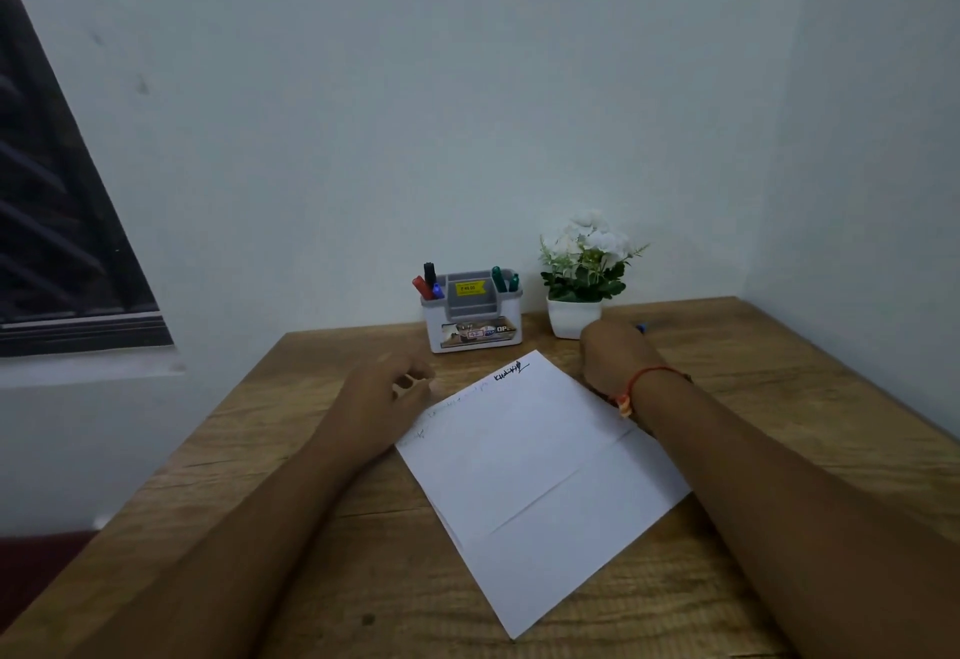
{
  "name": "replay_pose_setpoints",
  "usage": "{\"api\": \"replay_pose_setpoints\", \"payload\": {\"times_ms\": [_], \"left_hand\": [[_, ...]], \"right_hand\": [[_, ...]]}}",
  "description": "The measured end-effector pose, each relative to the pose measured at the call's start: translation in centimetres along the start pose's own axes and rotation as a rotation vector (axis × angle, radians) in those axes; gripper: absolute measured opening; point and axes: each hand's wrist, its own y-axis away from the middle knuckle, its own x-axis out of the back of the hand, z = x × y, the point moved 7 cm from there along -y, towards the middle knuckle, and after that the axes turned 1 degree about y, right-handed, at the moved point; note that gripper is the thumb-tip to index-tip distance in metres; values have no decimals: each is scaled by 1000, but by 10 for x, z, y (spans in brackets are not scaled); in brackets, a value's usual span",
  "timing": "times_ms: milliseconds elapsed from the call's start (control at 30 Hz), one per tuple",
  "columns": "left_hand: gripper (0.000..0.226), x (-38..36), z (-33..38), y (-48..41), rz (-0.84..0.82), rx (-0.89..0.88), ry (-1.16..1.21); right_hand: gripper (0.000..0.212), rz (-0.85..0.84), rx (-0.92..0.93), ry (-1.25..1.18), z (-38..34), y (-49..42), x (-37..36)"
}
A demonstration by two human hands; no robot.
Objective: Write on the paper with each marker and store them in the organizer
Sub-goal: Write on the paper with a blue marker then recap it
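Observation:
A white sheet of paper lies at an angle on the wooden table, with black handwriting near its far corner and faint writing along its left edge. My left hand rests on the paper's far left edge, fingers loosely curled. My right hand is beside the paper's far right edge, its back to the camera, fingers curled under. The end of a blue marker sticks out past it. The white and grey organizer stands at the back, holding red, black and blue markers on its left and green markers on its right.
A white pot of white flowers stands right of the organizer, just beyond my right hand. The walls close the table off at the back and on the right. A dark window is at the left.

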Motion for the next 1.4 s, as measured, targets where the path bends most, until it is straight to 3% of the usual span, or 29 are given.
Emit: {"api": "replay_pose_setpoints", "payload": {"times_ms": [133,233,367,533,700,867,1200,1400], "left_hand": [[14,1,-1,0,9,-5,38],[13,1,1,0,8,-2,60],[13,1,4,1,-1,17,83],[13,4,6,2,9,12,111],[14,8,10,2,65,-4,151],[24,11,17,2,95,-41,275],[18,6,33,3,54,-179,371],[19,4,25,0,41,-132,397]], "right_hand": [[36,-100,69,153,-4,-13,-2],[37,-103,94,133,-3,-21,-5],[29,59,190,12,2,-15,-8],[12,389,245,-182,0,-1,13],[16,491,467,-375,-34,22,38],[21,409,697,-350,-73,45,36],[23,299,753,-288,-98,62,23],[24,326,738,-222,-101,62,25]]}}
